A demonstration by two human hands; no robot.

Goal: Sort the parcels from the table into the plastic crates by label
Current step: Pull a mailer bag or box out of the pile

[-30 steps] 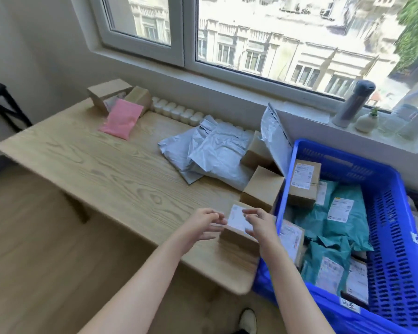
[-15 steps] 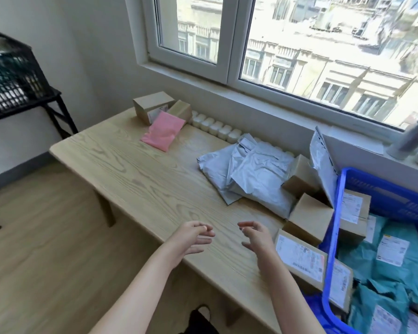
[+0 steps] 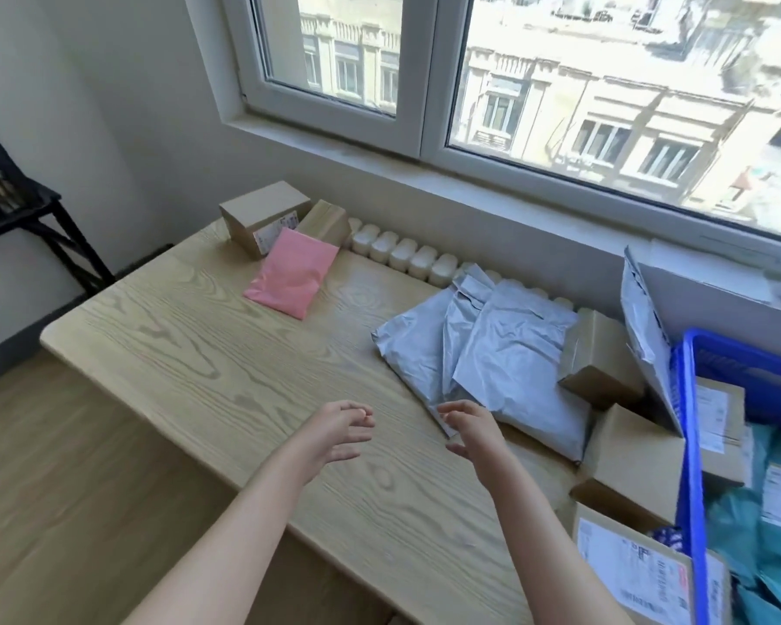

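Your two bare forearms reach in from the bottom of the frame over a pale wooden table (image 3: 222, 354). Your left hand (image 3: 334, 430) and right hand (image 3: 474, 433) hang side by side near the centre, a small gap between them. Both are empty, the fingers loosely bent and slightly apart, gripping nothing.

The parcels lie in two groups. In the upper left of the table a pink mailer (image 3: 292, 277) lies flat, its far edge against two brown boxes (image 3: 262, 214) that stand next to each other. Right of centre, just beyond your right hand, a pile of grey mailers (image 3: 506, 354) overlaps. To the right of the pile, a tilted cardboard box (image 3: 600, 358) sits above a second plain box (image 3: 636, 462). Below these, in the lower right corner, is a labelled box (image 3: 632, 575) with its white label facing up.

The blue crate (image 3: 688, 444) fills the right edge of the frame, its wall touching the boxes. Inside it are teal mailers (image 3: 740, 525) and a labelled carton (image 3: 718, 412). One grey mailer (image 3: 645, 327) stands upright against the crate's far corner.

A window (image 3: 424, 83) spans the top of the frame, and a black stand (image 3: 19, 209) shows at the left edge.
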